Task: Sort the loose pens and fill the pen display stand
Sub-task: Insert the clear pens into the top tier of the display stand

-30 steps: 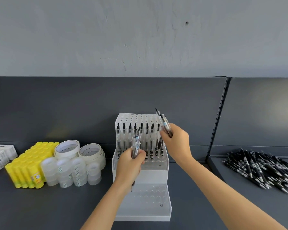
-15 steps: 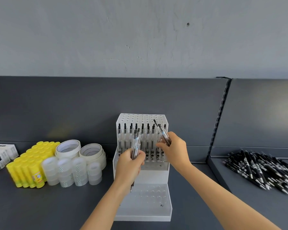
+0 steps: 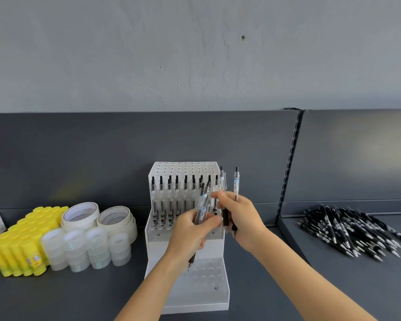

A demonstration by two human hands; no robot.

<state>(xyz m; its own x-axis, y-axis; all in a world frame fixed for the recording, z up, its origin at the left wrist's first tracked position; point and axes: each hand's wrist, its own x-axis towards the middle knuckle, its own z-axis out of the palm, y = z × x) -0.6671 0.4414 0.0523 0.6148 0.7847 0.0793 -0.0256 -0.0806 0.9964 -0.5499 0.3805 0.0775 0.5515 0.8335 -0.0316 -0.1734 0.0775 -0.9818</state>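
My left hand (image 3: 191, 232) grips pen bundle (image 3: 203, 205); right hand (image 3: 240, 216) grips pens (image 3: 236, 181) at stand (image 3: 217, 251) right edge; black pile (image 3: 347, 230) well apart.

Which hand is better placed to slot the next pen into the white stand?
Probably the right hand: it holds a few pens upright beside the stand, at the right end of its filled row. The left hand grips a slanted bundle lower down.
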